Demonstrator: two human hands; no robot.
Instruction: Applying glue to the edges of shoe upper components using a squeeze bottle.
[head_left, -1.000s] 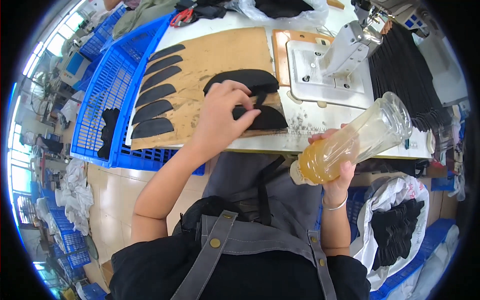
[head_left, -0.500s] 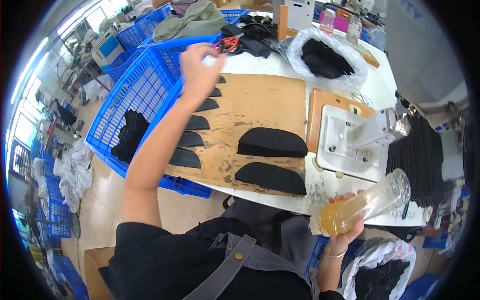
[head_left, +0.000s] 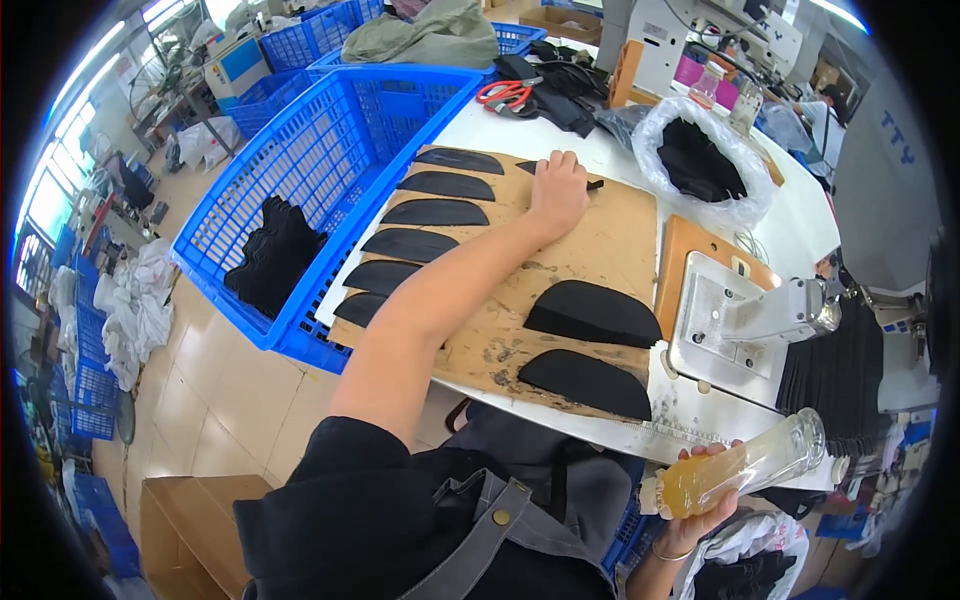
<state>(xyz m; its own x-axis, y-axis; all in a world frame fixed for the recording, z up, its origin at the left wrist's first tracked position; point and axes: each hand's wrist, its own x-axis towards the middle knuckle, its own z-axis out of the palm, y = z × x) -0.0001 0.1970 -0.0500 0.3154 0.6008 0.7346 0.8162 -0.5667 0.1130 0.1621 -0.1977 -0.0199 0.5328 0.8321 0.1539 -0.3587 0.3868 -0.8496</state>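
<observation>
My left hand [head_left: 560, 193] is at the far part of the brown board [head_left: 610, 225], its fingers curled down over a black half-moon piece [head_left: 529, 167]. Only the ends of that piece show on either side of the hand. Down the board's left side runs a column of several flat black half-moon pieces [head_left: 435, 212]. Nearer me, on the right of the board, sit two thicker black half-moon stacks [head_left: 595, 312]. My right hand [head_left: 708, 500] is wrapped round a glass bottle [head_left: 745, 468] of yellowish liquid, tilted with its pale, wrapped end toward the lower left.
A blue crate [head_left: 290, 190] with black pieces inside stands left of the table. Red-handled scissors [head_left: 505, 95] lie beyond the board, near a plastic bag [head_left: 745, 200] of black pieces. A machine [head_left: 765, 315] occupies the right side; an open cardboard box [head_left: 195, 530] sits on the floor.
My left hand has moved right and down, from above the crate's edge onto the board, over a black piece. The view has shifted left. My right hand still holds the bottle.
</observation>
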